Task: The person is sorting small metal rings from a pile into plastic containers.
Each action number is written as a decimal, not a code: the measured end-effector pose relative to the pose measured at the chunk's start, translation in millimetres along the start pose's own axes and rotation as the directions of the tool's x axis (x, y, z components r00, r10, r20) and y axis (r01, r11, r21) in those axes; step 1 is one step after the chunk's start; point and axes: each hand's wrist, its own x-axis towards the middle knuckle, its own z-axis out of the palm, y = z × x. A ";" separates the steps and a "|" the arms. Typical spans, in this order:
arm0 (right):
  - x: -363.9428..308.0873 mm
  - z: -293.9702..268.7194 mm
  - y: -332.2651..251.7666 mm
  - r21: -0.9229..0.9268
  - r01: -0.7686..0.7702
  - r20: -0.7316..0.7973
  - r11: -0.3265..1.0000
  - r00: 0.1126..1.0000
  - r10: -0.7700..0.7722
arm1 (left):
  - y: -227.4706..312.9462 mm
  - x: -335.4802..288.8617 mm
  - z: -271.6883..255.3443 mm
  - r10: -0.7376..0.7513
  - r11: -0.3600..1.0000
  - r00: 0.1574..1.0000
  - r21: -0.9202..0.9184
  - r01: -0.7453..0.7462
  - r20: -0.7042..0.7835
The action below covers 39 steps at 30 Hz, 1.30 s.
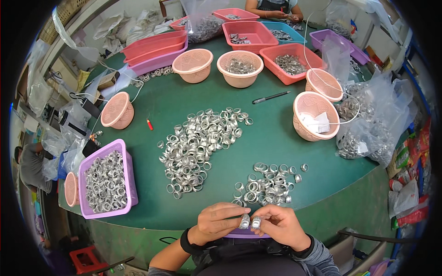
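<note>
At the table's near edge my left hand [220, 222] pinches a silver metal ring [245, 221] between thumb and fingers. My right hand [282, 225] grips a second silver ring [256, 223] close beside it, both with their flat tops facing up. Just beyond my hands lies a small loose pile of rings [269, 185]. A larger heap of rings [200, 145] spreads across the middle of the table. Below my hands a strip of a purple container [248, 236] shows, mostly hidden by my hands and body.
On the left stands a purple basket [130, 184] full of rings. Peach baskets [192, 66], red trays [292, 78] and a blue tray [301, 39] line the far side. A pen [271, 97] and red stub [149, 124] lie on the green table. Plastic bags [368, 142] crowd the right; another person [274, 9] sits opposite.
</note>
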 end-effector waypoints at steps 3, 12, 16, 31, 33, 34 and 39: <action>0.2 0.0 1.2 -0.012 -0.001 0.003 1.000 1.000 0.001 | -0.7 -2.0 1.2 0.002 1.000 1.000 0.005 -0.002 -0.012; -0.4 -3.6 3.2 -0.002 -0.020 -0.020 1.000 1.000 0.020 | -3.5 -6.4 10.1 -0.026 0.999 0.999 0.041 0.027 -0.027; -0.2 -11.7 9.3 0.078 -0.011 -0.047 0.997 0.999 0.015 | -3.9 -5.7 12.0 -0.044 0.994 0.999 0.103 0.043 0.007; 4.9 -18.2 9.4 0.043 0.105 -0.169 0.994 0.981 -0.097 | 9.3 6.3 32.2 -0.229 0.972 0.973 0.051 0.229 0.004; 3.2 -18.1 9.2 0.064 0.125 -0.177 0.990 0.978 -0.112 | 10.5 6.0 33.3 -0.229 0.972 0.974 0.051 0.228 -0.004; 2.2 -18.5 10.1 0.074 0.127 -0.163 0.989 0.980 -0.114 | 11.1 6.1 33.6 -0.228 0.972 0.974 0.052 0.228 -0.013; 1.4 -16.9 10.3 0.083 0.116 -0.112 0.990 0.988 -0.106 | 10.0 2.2 32.6 -0.176 0.983 0.982 0.042 0.179 -0.062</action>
